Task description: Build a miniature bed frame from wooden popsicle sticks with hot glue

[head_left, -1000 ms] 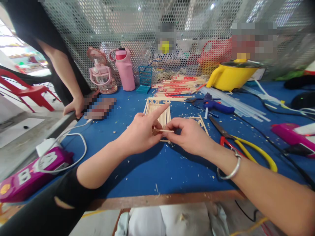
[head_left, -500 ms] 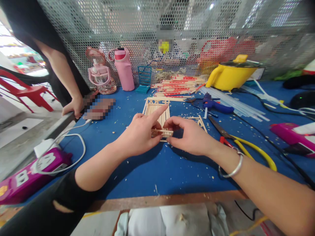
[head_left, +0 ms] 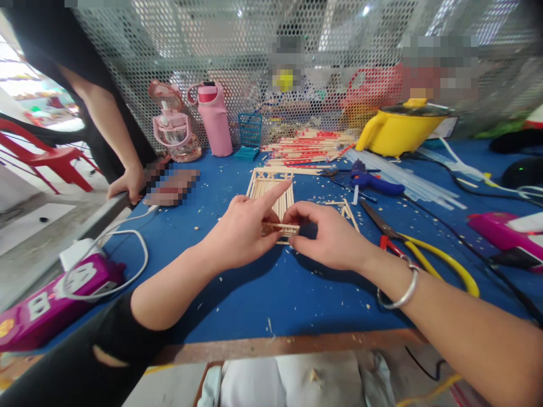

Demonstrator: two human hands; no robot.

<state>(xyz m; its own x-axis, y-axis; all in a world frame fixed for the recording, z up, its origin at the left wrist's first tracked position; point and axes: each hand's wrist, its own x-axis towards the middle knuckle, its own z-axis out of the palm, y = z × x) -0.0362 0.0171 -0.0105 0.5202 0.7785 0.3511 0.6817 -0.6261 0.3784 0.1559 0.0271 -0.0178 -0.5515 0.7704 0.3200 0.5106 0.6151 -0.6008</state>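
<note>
My left hand (head_left: 244, 229) and my right hand (head_left: 328, 234) meet over the blue table (head_left: 254, 294), both pinching a small ladder-like piece of thin wooden sticks (head_left: 282, 228). My left index finger sticks out towards a flat panel of glued sticks (head_left: 271, 191) lying just beyond. A second small stick frame (head_left: 345, 209) lies behind my right hand. A silver bangle (head_left: 401, 291) sits on my right wrist.
Yellow-handled scissors (head_left: 424, 254) and a blue glue gun (head_left: 373, 182) lie to the right. A stick pile (head_left: 307, 148), yellow pot (head_left: 399, 131), pink bottle (head_left: 214, 118) and pink cup (head_left: 173, 127) stand at the back. A pink power strip (head_left: 51, 299) lies left. Another person's hand (head_left: 127, 183) grips the table's left edge.
The single stick held between my fingers a second ago now lies joined on the small ladder-like piece. Both hands have stayed almost in place.
</note>
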